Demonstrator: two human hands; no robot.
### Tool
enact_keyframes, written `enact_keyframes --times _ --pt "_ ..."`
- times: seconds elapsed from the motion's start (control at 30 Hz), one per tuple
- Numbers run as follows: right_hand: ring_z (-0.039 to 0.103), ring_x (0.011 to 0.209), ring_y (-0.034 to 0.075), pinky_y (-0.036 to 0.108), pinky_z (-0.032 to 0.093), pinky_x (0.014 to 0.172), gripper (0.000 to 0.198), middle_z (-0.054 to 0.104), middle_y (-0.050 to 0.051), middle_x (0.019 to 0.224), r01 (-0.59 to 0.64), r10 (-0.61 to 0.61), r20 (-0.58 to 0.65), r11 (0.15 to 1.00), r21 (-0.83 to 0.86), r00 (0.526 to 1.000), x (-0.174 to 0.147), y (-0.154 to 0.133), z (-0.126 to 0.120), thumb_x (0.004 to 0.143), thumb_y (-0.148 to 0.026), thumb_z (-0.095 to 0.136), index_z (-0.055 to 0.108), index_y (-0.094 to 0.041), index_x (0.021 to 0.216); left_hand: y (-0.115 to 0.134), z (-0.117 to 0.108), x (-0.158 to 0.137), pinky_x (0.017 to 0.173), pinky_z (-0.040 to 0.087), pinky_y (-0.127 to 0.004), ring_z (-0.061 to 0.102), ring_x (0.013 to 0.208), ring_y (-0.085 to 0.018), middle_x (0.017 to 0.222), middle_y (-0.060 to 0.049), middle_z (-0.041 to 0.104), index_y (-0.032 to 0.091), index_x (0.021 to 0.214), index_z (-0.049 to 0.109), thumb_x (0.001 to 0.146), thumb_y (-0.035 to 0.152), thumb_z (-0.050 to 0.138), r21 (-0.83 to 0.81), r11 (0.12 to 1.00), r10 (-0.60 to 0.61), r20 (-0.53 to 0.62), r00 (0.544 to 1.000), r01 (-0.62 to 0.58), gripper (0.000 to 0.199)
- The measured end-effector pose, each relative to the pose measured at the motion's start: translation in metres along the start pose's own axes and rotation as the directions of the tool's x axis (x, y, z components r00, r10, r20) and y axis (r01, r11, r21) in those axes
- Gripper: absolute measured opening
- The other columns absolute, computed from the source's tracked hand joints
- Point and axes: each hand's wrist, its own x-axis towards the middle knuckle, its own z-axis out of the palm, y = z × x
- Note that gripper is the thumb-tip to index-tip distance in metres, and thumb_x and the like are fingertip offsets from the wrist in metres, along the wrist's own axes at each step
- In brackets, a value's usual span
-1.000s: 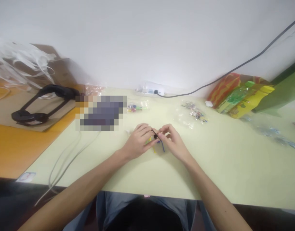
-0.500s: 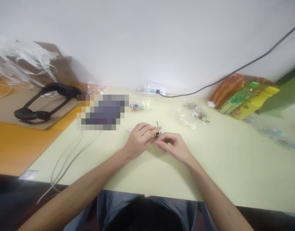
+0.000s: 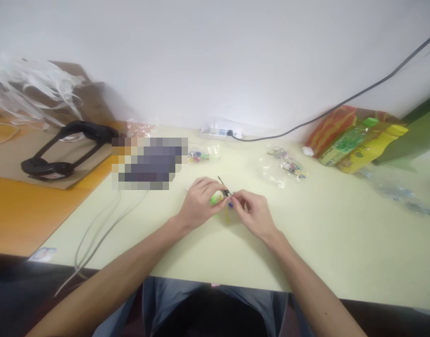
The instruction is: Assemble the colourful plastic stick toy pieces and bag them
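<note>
My left hand [image 3: 203, 200] and my right hand [image 3: 253, 210] meet above the pale table [image 3: 218, 255], fingertips almost touching. Between them is a small black piece with a thin rod [image 3: 221, 181] that points up and to the left. My left thumb and fingers pinch it from one side, and my right thumb and forefinger grip its lower right end. Green and yellow bits [image 3: 217, 199] show under the left fingers. A small blue part [image 3: 230, 204] and a yellow strip [image 3: 227, 216] lie just below the fingertips. My fingers hide much of these pieces.
Clear bags with small colourful parts [image 3: 292, 168] lie at the back right, another bag [image 3: 199, 155] at the back centre. A power strip [image 3: 220, 131] sits by the wall. Bottle-shaped packs [image 3: 369, 147] stand right. Left are a blurred-out dark device [image 3: 150, 164], cables [image 3: 92, 252] and a black frame [image 3: 69, 150].
The black rod, upright before, now leans to the left. My right fingers have shifted slightly, and the green bit under my left hand has come into view.
</note>
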Motion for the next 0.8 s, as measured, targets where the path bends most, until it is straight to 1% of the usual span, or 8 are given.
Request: enact_keyframes --times 0.1,0.17,0.23,0.33,0.43,0.57,0.67,0.8 --pt "0.046 0.053 0.011 0.025 0.034 0.057 0.028 0.054 -0.004 0.059 0.059 -0.067 -0.048 0.988 -0.143 0.997 -0.002 0.000 0.005 0.096 -0.030 0.051 0.053 -0.021 0.069 0.000 0.002 0.000 0.091 0.053 -0.040 0.071 0.080 -0.017 0.086 0.000 0.075 0.022 0.099 0.064 0.089 0.026 0.072 0.028 0.999 0.029 -0.026 0.999 -0.028 0.013" --pt "0.044 0.051 0.011 0.025 0.031 0.056 0.030 0.050 -0.004 0.055 0.077 -0.099 -0.082 0.968 -0.240 0.992 -0.004 0.001 0.009 0.094 -0.029 0.050 0.047 -0.021 0.065 0.000 0.002 0.000 0.096 0.051 -0.042 0.071 0.074 -0.015 0.082 0.002 0.075 0.023 0.097 0.063 0.088 0.025 0.073 0.051 0.997 0.055 -0.045 0.997 -0.053 0.013" --pt "0.044 0.051 0.011 0.025 0.029 0.057 0.029 0.049 -0.004 0.054 0.083 -0.127 -0.109 0.938 -0.337 0.986 -0.004 0.002 0.014 0.093 -0.028 0.049 0.045 -0.022 0.065 0.000 0.003 0.000 0.097 0.050 -0.042 0.071 0.071 -0.014 0.079 0.004 0.074 0.023 0.095 0.063 0.087 0.025 0.073 0.069 0.996 0.065 -0.051 0.997 -0.061 0.013" --pt "0.045 0.050 0.012 0.026 0.028 0.057 0.029 0.051 -0.003 0.052 0.073 -0.143 -0.133 0.900 -0.429 0.981 -0.004 0.002 0.018 0.092 -0.028 0.048 0.046 -0.022 0.065 0.000 0.003 0.001 0.094 0.050 -0.041 0.069 0.066 -0.014 0.073 0.005 0.073 0.023 0.091 0.062 0.087 0.027 0.074 0.096 0.994 0.056 -0.060 0.997 -0.050 0.012" --pt "0.047 0.050 0.012 0.026 0.027 0.057 0.029 0.054 -0.002 0.052 0.066 -0.160 -0.151 0.869 -0.491 0.975 -0.004 0.002 0.019 0.093 -0.028 0.047 0.048 -0.022 0.065 0.001 0.003 0.001 0.090 0.050 -0.040 0.067 0.061 -0.013 0.068 0.006 0.071 0.023 0.088 0.062 0.086 0.029 0.075 0.113 0.993 0.045 -0.073 0.996 -0.036 0.014" --pt "0.048 0.049 0.013 0.027 0.027 0.058 0.030 0.057 -0.001 0.054 0.091 -0.206 -0.154 0.835 -0.543 0.966 -0.003 0.001 0.017 0.094 -0.026 0.048 0.051 -0.021 0.065 0.001 0.006 0.002 0.090 0.050 -0.040 0.067 0.062 -0.013 0.068 0.006 0.070 0.022 0.087 0.063 0.085 0.028 0.075 0.105 0.994 0.043 -0.090 0.995 -0.034 0.014" --pt "0.047 0.050 0.013 0.029 0.026 0.059 0.029 0.059 0.000 0.056 0.122 -0.240 -0.140 0.816 -0.564 0.961 -0.001 0.001 0.014 0.095 -0.026 0.048 0.052 -0.021 0.066 0.000 0.007 0.003 0.092 0.050 -0.041 0.067 0.062 -0.013 0.069 0.006 0.070 0.022 0.088 0.062 0.085 0.028 0.076 0.108 0.993 0.057 -0.109 0.992 -0.046 0.015" --pt "0.046 0.052 0.014 0.030 0.027 0.061 0.029 0.062 0.001 0.059 0.146 -0.242 -0.101 0.815 -0.561 0.965 0.001 0.003 0.008 0.096 -0.026 0.047 0.053 -0.022 0.069 0.000 0.008 0.002 0.093 0.051 -0.043 0.066 0.058 -0.013 0.067 0.006 0.070 0.023 0.088 0.062 0.085 0.028 0.075 0.114 0.992 0.057 -0.104 0.993 -0.045 0.014"
